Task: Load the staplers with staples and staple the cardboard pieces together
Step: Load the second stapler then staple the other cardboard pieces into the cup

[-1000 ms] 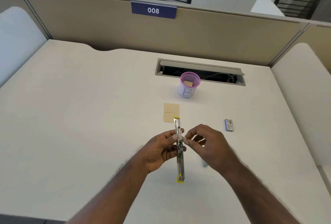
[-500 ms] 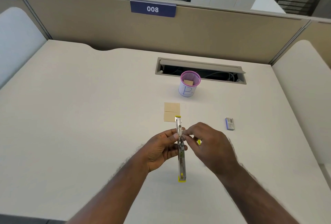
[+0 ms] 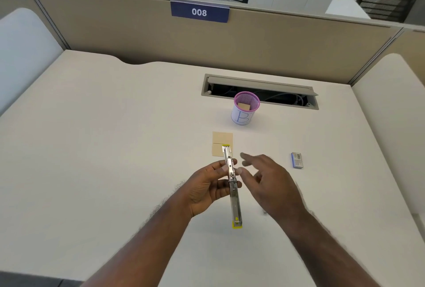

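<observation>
A stapler [image 3: 232, 185], swung fully open into a long silver strip with yellow ends, is held above the desk, lengthwise away from the viewer. 2 tan cardboard squares [image 3: 222, 143] lie edge to edge beyond it. A small blue staple box [image 3: 297, 160] lies flat to the right.
</observation>
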`<state>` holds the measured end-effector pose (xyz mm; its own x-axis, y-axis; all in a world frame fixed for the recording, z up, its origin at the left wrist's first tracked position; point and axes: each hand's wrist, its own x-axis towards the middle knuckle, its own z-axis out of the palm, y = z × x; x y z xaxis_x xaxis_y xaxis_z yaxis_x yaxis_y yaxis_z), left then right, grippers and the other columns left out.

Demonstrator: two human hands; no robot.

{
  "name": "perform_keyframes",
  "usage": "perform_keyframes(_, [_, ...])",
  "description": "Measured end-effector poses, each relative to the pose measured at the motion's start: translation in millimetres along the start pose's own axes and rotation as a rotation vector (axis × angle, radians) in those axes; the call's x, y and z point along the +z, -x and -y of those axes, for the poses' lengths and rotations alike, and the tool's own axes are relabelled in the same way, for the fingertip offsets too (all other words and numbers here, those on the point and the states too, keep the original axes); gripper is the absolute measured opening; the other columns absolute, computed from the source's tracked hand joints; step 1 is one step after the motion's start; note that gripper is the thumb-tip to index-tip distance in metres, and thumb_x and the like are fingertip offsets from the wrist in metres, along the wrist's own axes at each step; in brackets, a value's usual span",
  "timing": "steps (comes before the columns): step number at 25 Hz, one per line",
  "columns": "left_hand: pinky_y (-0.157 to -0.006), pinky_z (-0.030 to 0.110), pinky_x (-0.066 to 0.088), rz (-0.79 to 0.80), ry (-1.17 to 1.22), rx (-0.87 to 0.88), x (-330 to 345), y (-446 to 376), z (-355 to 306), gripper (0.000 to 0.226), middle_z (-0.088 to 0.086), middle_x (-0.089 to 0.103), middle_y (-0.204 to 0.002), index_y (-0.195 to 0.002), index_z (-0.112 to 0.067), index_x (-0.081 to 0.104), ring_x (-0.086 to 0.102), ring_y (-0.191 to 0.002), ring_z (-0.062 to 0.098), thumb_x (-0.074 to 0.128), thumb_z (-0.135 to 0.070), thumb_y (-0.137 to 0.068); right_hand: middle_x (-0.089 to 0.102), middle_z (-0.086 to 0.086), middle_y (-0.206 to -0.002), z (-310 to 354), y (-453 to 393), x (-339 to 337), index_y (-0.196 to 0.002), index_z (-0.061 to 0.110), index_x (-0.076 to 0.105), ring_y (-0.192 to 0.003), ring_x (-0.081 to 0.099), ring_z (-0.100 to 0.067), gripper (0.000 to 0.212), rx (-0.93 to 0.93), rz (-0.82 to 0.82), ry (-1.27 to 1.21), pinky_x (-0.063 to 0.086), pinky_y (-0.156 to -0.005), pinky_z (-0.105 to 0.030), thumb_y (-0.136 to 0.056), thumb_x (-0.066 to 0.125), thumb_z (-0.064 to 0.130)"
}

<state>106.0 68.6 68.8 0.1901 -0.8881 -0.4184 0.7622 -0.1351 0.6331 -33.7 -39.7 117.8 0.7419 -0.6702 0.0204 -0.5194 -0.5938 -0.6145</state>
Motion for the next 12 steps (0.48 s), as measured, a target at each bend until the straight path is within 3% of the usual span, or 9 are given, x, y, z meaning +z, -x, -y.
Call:
perform_keyframes(3, [-0.073, 0.032, 0.059, -0.051, 0.010, 0.044, -3.4, -2.9, -3.8, 0.032, 0.006, 0.072, -0.103, -0.114, -0.010, 0.066, 0.070, -0.084, 0.024, 0.067, -0.023, -0.085, 0.069, 0.016, -0.099, -6.9, 8.6, -2.7, -0.117, 0.034, 0.060, -0.069, 0.065, 0.002, 0.043, 0.291, 0.381, -0.435, 0.052, -0.070, -0.028, -0.078, 0.074, 0.046])
perform_keyframes(5, [-0.077, 0.035, 0.060, -0.069, 0.015, 0.081, -5.0, -5.3, -3.5, 0.026, 0.006, 0.072, -0.102, -0.108, -0.011, 0.066, 0.070, -0.086, 0.026, 0.067, -0.023, -0.085, 0.068, 0.016, -0.105, -8.7, 24.2, 4.3, -0.120, 0.038, 0.054, -0.080, 0.070, -0.004, 0.055, 0.338, 0.605, -0.485, 0.055, -0.074, -0.026, -0.071, 0.078, 0.045])
perform_keyframes(6, [-0.078, 0.035, 0.060, -0.073, 0.016, 0.098, -5.8, -6.3, -3.0, 0.023, 0.006, 0.072, -0.100, -0.105, -0.012, 0.066, 0.071, -0.088, 0.027, 0.068, -0.023, -0.085, 0.068, 0.015, -0.107, -10.0, 31.2, 9.9, -0.117, 0.039, 0.054, -0.083, 0.071, -0.008, 0.050, 0.331, 0.604, -0.485, 0.058, -0.077, -0.030, -0.072, 0.077, 0.039])
perform_keyframes(9, [-0.079, 0.037, 0.059, -0.074, 0.030, 0.132, -7.8, -7.6, -2.3, 0.014, 0.005, 0.071, -0.095, -0.098, -0.015, 0.069, 0.071, -0.089, 0.027, 0.066, -0.022, -0.086, 0.071, 0.001, -0.095, -13.7, 33.4, 19.2, -0.104, 0.025, 0.065, -0.072, 0.072, -0.014, 0.024, 0.382, 0.313, -0.602, 0.059, -0.085, -0.045, -0.085, 0.068, 0.011])
perform_keyframes(12, [-0.080, 0.036, 0.059, -0.077, 0.039, 0.141, -8.6, -7.7, -1.7, 0.012, 0.006, 0.070, -0.091, -0.094, -0.012, 0.070, 0.070, -0.085, 0.023, 0.066, -0.021, -0.086, 0.076, -0.001, -0.081, -18.7, 26.4, 13.0, -0.098, 0.020, 0.074, -0.072, 0.073, -0.016, 0.018, 0.413, 0.129, -0.732, 0.059, -0.087, -0.046, -0.084, 0.071, 0.010])
